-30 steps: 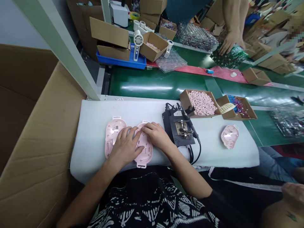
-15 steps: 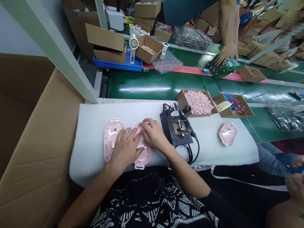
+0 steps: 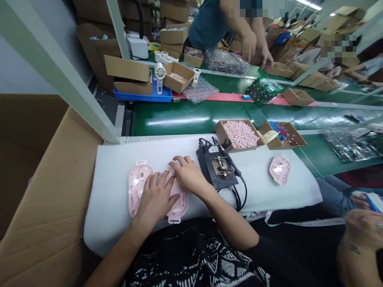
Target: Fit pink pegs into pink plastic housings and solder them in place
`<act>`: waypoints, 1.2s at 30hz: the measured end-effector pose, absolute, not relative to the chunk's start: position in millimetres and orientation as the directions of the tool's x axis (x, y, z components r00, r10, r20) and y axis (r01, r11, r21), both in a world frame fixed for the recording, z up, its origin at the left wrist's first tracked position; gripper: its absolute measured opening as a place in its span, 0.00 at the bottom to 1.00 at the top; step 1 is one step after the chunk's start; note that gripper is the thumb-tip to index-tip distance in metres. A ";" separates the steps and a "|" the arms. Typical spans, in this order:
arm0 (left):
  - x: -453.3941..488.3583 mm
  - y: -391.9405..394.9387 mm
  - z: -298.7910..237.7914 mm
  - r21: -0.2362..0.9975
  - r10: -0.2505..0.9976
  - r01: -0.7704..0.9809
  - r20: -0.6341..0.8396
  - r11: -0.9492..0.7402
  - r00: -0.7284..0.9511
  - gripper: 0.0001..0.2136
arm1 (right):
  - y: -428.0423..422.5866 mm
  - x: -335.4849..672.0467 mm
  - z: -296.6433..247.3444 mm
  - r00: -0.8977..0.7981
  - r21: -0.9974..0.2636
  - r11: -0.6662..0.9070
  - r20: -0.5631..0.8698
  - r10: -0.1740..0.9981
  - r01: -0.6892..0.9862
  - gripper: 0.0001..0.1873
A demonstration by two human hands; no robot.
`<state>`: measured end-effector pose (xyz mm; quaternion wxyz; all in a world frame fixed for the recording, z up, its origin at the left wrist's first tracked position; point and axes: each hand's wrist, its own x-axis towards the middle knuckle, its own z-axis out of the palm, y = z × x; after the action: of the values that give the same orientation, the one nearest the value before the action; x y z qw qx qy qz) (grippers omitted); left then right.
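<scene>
Two pink plastic housing halves lie side by side on the white table cover, inner side up with screw posts showing. My left hand (image 3: 154,200) rests over the left housing half (image 3: 135,187) and the right one (image 3: 181,205), its fingers apart. At the top of the right half, my right hand (image 3: 189,174) touches the shell with bent, parted fingers. My hands hide much of that half, and whether a small part lies under the fingertips cannot be seen. Right of my hands stands a black screw-feeder machine (image 3: 218,165) with cables.
Behind the machine are a carton of small pink parts (image 3: 241,134) and a carton of wired parts (image 3: 283,134). Another pink shell (image 3: 280,170) lies at right. A green conveyor (image 3: 185,115) runs beyond the table; a large carton (image 3: 54,191) borders the left. Co-workers sit and stand nearby.
My view has tilted up slightly. Both hands stay on the pink housing halves with little movement. Across the conveyor, a co-worker's hands have lifted off the green bag.
</scene>
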<state>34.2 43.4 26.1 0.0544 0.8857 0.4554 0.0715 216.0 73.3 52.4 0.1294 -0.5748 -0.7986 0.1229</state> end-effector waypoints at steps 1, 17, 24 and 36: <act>33.9 43.5 25.8 0.155 0.812 0.797 0.086 -0.584 0.578 0.26 | 70.3 228.4 61.8 -0.294 -0.361 0.318 0.121 0.948 0.877 0.18; 40.2 45.7 8.9 0.221 0.860 0.841 -0.021 -0.494 0.510 0.25 | 44.7 419.8 77.8 0.059 -0.634 -0.011 0.055 0.997 0.774 0.17; 43.4 42.8 17.0 0.288 0.859 0.839 -0.091 -0.461 0.503 0.27 | 15.9 367.3 88.6 -0.006 -0.942 0.326 0.326 0.945 0.080 0.09; 43.5 39.5 17.6 0.272 0.841 0.814 -0.027 -0.514 0.540 0.27 | 18.8 295.1 41.2 -0.230 -0.786 0.419 0.351 0.908 0.455 0.05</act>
<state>43.5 39.5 17.6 0.1269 0.8683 0.4766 0.0539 295.1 18.8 41.2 0.4122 -0.4637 -0.7346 0.2746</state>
